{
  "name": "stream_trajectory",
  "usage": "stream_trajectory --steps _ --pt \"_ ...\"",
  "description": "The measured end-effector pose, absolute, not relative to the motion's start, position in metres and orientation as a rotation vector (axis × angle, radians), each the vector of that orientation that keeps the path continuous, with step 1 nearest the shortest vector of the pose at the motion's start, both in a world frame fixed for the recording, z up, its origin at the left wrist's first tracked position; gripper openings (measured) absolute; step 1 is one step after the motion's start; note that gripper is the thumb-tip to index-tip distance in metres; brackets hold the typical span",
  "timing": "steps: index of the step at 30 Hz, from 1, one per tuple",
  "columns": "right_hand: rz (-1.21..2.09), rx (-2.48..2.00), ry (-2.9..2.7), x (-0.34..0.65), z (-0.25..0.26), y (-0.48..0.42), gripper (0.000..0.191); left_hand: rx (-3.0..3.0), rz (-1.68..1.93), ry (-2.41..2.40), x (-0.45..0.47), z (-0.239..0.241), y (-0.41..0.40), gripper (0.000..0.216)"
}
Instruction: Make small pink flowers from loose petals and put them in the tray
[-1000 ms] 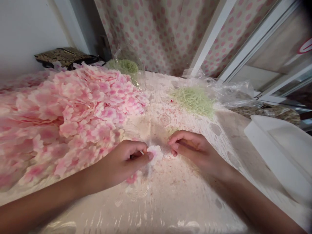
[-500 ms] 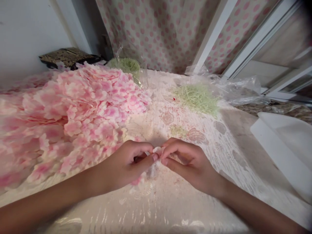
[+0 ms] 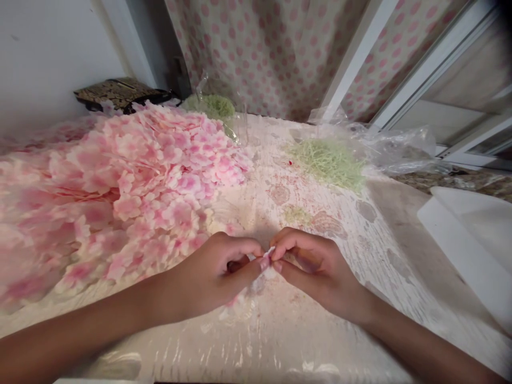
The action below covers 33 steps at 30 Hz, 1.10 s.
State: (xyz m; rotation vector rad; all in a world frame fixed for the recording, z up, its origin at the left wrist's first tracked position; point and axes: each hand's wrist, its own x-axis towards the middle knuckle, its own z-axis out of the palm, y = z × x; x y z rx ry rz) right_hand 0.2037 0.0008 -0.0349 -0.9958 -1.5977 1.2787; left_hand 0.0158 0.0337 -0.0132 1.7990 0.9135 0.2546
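Observation:
Near the middle of the table, my left hand (image 3: 224,269) and my right hand (image 3: 314,266) meet fingertip to fingertip. Both pinch a small pale pink artificial flower petal (image 3: 269,253) between thumb and forefinger, and most of it is covered by the fingers. Just under the fingertips something whitish shows, too blurred to name. To the left of my left hand spreads a large heap of pink and white fabric flowers (image 3: 132,176), with its nearest blossoms close to my left wrist.
Pale green shredded filler (image 3: 330,162) lies beyond my hands beside a clear plastic bag (image 3: 404,146). More green filler (image 3: 216,106) sits in clear plastic at the back. A white plastic tub (image 3: 472,240) stands at right, a snakeskin-patterned bag (image 3: 120,92) at back left.
The view has shifted slightly, so everything appears a little further right. My fingertips have drawn closer together on the petal, which now looks folded narrower.

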Motion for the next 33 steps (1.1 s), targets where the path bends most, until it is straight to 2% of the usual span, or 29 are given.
stream_trajectory --steps 3,7,11,14,17,22,29,33 --pt "1.272 -1.023 -1.607 0.203 -0.033 0.000 0.009 1.913 0.261 0.909 0.015 -0.016 0.033 0.032" --pt "1.272 -1.132 -1.651 0.200 -0.031 -0.002 0.010 2.421 0.305 0.848 0.015 -0.020 0.029 0.029" --pt "1.210 -1.187 -1.825 0.203 -0.029 -0.002 0.011 2.708 0.239 0.839 0.010 -0.011 0.033 0.036" --pt "1.126 -1.202 -1.812 0.211 -0.027 0.000 0.013 2.689 0.183 1.220 -0.004 0.005 0.048 0.038" --pt "1.091 -1.248 -1.707 0.217 -0.026 0.004 0.011 2.657 -0.001 1.535 -0.017 0.015 0.062 0.032" --pt "1.062 -1.294 -1.672 0.218 -0.027 0.005 0.006 2.687 -0.237 1.408 -0.015 0.002 0.061 0.033" --pt "1.096 -1.255 -1.692 0.219 -0.033 0.005 0.007 2.579 -0.234 1.662 -0.005 0.002 0.063 0.043" --pt "1.059 -1.146 -1.757 0.219 -0.035 0.006 0.015 2.512 -0.145 1.501 -0.008 -0.002 0.071 0.038"
